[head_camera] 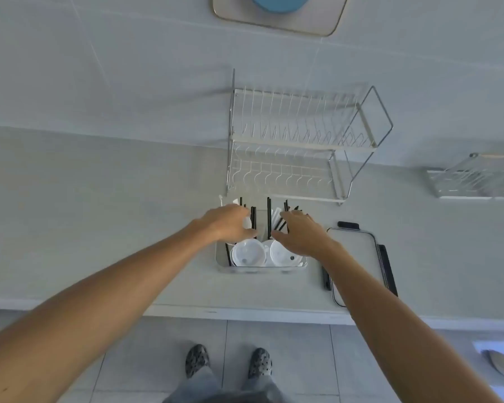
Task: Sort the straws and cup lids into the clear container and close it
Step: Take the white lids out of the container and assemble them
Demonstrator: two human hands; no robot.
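Note:
A clear container [219,264] sits on the counter in front of the dish rack. Two white cup lids [248,253] [282,253] lie side by side in its near half. Black and white straws [269,212] stand and lean in its far half, their ends above the rim. My left hand [230,225] is curled around a bunch of straws [253,216] at the left. My right hand [301,235] rests over the right-hand straws [278,222], which pass between its thumb and fingers. The container's clear lid [352,257] with black latches lies flat to the right.
A two-tier wire dish rack [297,141] stands right behind the container against the tiled wall. A second wire rack [474,178] is at the far right. The counter's front edge [245,312] runs below my arms, with my feet on the tiled floor.

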